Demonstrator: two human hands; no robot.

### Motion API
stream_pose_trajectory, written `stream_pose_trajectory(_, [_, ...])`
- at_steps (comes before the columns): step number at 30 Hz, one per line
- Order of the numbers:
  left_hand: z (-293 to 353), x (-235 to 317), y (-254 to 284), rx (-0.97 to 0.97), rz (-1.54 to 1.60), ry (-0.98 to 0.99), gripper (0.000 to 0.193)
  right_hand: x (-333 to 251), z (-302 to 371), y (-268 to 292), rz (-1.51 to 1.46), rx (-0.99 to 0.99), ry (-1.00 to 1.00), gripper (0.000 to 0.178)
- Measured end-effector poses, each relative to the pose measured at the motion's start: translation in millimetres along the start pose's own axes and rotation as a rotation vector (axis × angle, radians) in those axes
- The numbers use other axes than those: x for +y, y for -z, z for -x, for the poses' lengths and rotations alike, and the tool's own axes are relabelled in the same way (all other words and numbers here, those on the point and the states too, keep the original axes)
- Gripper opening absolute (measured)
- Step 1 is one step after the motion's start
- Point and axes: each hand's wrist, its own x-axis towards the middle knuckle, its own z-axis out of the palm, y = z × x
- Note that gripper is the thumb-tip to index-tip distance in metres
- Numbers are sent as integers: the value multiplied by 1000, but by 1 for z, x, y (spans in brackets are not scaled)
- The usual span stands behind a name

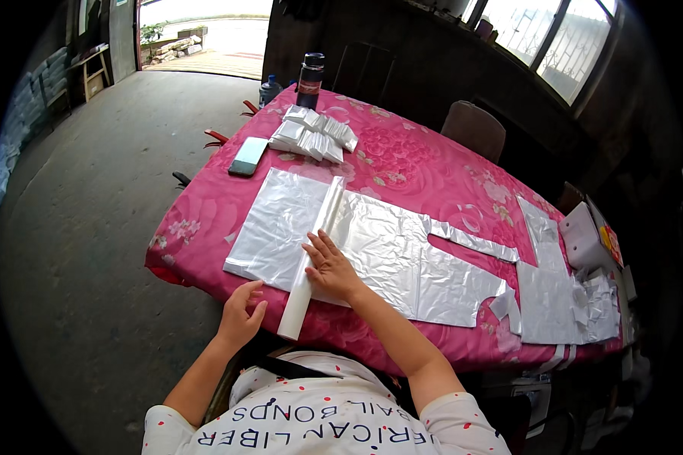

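A whitish tube (294, 311) lies across a stack of silvery-white plastic bags (383, 254), its near end reaching past the table's front edge. My right hand (330, 267) rests on the tube and the plastic beside it, fingers stretched out. Left of the tube the plastic (277, 220) lies flat and smooth; to the right it is wrinkled and ends in two handle strips. My left hand (243, 312) hovers at the table edge near the plastic's front corner, thumb and fingers apart, holding nothing.
A pink flowered cloth (410, 163) covers the table. Folded plastic bundles (315, 135), a phone (248, 156) and a dark flask (310, 80) sit at the far left. More bags (546, 303) lie at the right by a white box (584, 235). A chair (473, 130) stands behind.
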Motion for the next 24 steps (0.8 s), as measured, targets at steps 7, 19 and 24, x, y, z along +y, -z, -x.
stream_pose_trajectory(7, [9,3,0,-23,13,62,37,-7,1,5,-29,40,-24,49])
stream_pose_trajectory(19, [18,0,-3,-26,-39,30,39,-5,5,3,-30,63,-43,48])
stream_pose_trajectory(24, [19,2,-6,-37,-34,21,40,-5,7,2,-35,81,-41,48])
